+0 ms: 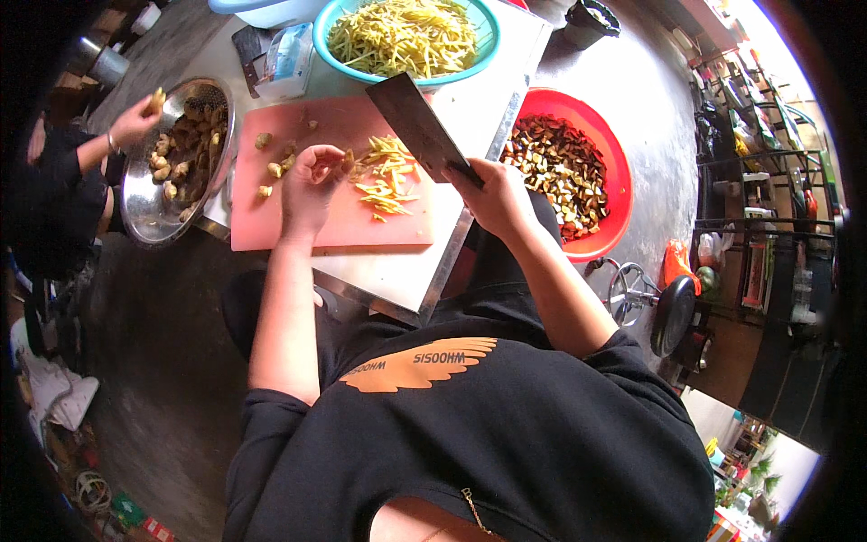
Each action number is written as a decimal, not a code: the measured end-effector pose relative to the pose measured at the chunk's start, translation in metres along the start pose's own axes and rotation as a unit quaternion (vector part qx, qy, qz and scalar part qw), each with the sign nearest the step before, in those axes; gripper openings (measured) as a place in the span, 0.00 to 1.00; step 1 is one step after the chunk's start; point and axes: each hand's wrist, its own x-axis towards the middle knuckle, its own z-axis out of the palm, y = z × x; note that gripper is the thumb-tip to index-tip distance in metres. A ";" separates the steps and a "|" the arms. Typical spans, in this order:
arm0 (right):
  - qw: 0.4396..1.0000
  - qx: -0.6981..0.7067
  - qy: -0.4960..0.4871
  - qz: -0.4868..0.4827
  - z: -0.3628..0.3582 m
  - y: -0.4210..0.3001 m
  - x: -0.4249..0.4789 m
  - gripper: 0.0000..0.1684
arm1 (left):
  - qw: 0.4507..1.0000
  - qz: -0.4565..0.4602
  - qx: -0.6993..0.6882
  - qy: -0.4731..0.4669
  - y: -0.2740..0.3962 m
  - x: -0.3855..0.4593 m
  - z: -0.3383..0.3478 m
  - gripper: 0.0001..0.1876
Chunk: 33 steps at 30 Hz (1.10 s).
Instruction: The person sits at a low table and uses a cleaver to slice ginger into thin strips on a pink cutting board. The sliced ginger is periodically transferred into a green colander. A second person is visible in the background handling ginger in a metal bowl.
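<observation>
My right hand (pixel 500 196) grips the dark handle of a cleaver (pixel 413 122), its broad blade raised over the right part of a pink cutting board (pixel 332 234). Above the board's middle, my left hand (pixel 311 179) pinches a small brownish piece of ginger (pixel 349 161) at the fingertips. Cut pale-yellow ginger strips (pixel 387 179) lie in a loose pile between my hands, below the blade. Several small ginger knobs (pixel 274 169) are scattered on the board left of and behind my left hand.
Behind the board, a teal basin (pixel 322 34) holds a heap of yellow strips. A second cleaver (pixel 249 54) lies beside a plastic pack (pixel 288 57). A red basin (pixel 620 196) of chopped brown pieces stands right. At left, another person's hand (pixel 135 122) holds ginger over a metal colander (pixel 139 210).
</observation>
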 end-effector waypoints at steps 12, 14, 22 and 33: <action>0.991 -0.077 -0.098 0.041 0.014 -0.010 0.002 0.16 | 0.933 0.145 0.316 -0.096 -0.013 -0.060 0.002 0.15; 0.988 -0.093 -0.111 0.046 0.011 -0.014 0.001 0.17 | 0.923 0.149 0.351 -0.044 -0.005 -0.063 -0.006 0.12; 0.991 -0.077 -0.107 -0.010 0.019 -0.021 0.000 0.21 | 0.961 0.111 0.242 -0.076 -0.020 -0.078 0.007 0.07; 0.990 -0.071 -0.118 -0.001 0.020 -0.018 -0.007 0.19 | 0.960 0.122 0.250 0.017 -0.034 -0.090 0.017 0.10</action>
